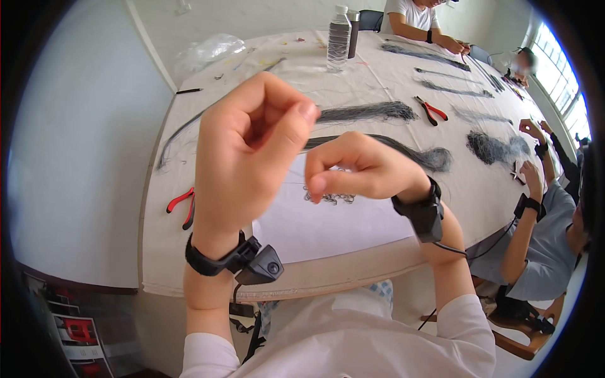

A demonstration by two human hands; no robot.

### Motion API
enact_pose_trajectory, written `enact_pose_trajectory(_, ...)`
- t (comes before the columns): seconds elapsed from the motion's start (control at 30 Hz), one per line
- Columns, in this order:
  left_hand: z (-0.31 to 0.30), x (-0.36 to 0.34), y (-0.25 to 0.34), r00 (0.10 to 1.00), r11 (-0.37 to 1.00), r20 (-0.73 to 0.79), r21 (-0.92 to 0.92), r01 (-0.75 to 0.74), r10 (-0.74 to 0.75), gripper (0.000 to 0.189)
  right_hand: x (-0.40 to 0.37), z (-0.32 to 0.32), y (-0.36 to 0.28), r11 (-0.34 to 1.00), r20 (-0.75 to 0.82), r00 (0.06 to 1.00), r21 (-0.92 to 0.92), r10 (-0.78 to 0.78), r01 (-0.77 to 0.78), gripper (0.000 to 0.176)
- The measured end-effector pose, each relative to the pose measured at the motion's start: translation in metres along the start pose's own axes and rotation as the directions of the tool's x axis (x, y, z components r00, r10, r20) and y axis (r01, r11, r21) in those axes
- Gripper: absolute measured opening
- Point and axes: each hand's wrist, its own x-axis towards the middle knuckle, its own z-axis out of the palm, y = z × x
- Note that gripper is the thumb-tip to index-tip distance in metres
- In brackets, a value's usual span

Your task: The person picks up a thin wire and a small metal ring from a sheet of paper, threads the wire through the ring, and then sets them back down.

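Note:
My left hand is raised over the table, thumb pressed against curled fingers. Lower and to its right, my right hand makes a similar pinch, apart from the left. Anything between the fingertips is too fine to make out. Under the hands lies a sheet of white paper, with a small pile of dark wire-like curls partly hidden behind my right hand. Beyond it stretch two bundles of thin grey wire-like strands, an upper bundle and a lower bundle. Each wrist wears a black strap with a small device.
Red-handled pliers lie at left, another pair of pliers beyond the bundles. A water bottle, dark flask and plastic bag stand farther back. A tangled strand clump lies near a seated person; others sit beyond.

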Motion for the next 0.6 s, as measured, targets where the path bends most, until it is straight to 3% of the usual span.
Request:
enact_pose_trajectory(0.03,-0.004,0.003,-0.001,1.0,1.0,-0.003,0.0,-0.002,0.002,0.013,-0.004,-0.006,0.001,1.0,0.036,0.999,-0.006,-0.025,0.026,0.022)
enact_pose_trajectory(0.07,-0.007,0.005,-0.003,0.999,0.999,-0.018,0.0,0.038,-0.038,0.013,-0.01,-0.011,0.002,0.997,-0.038,0.996,-0.013,0.077,-0.078,0.027)
enact_pose_trajectory(0.17,-0.024,0.014,-0.014,0.996,0.996,-0.044,0.019,0.083,-0.082,0.015,-0.022,-0.031,-0.008,0.984,-0.29,0.942,-0.002,0.17,-0.179,0.026)
enact_pose_trajectory(0.23,-0.033,0.018,-0.02,0.99,0.995,-0.121,0.057,0.081,-0.074,0.015,-0.033,-0.055,0.006,0.976,-0.364,0.929,-0.219,-0.068,-0.014,0.028)
enact_pose_trajectory(0.27,-0.038,0.02,-0.022,0.989,0.996,-0.138,0.06,0.07,-0.061,0.015,-0.036,-0.06,0.013,0.99,-0.438,0.889,-0.106,-0.133,0.096,0.03)
enact_pose_trajectory(0.3,-0.044,0.02,-0.022,0.989,0.996,-0.137,0.059,0.071,-0.063,0.015,-0.045,-0.071,0.008,0.963,-0.5,0.863,-0.26,-0.074,-0.069,0.033)
enact_pose_trajectory(0.37,-0.052,0.021,-0.021,0.98,0.994,-0.176,0.039,0.102,-0.093,0.014,-0.051,-0.078,0.007,0.96,-0.601,0.799,0.224,-0.002,0.171,0.033)
enact_pose_trajectory(0.5,-0.07,0.023,-0.023,0.969,0.996,-0.235,0.021,0.084,-0.077,0.014,-0.068,-0.102,0.003,0.941,-0.528,0.842,0.216,-0.111,0.26,0.032)
enact_pose_trajectory(0.6,-0.08,0.025,-0.025,0.957,0.997,-0.283,0.023,0.079,-0.069,0.014,-0.079,-0.113,-0.003,0.871,-0.474,0.865,0.34,-0.165,0.353,0.028)
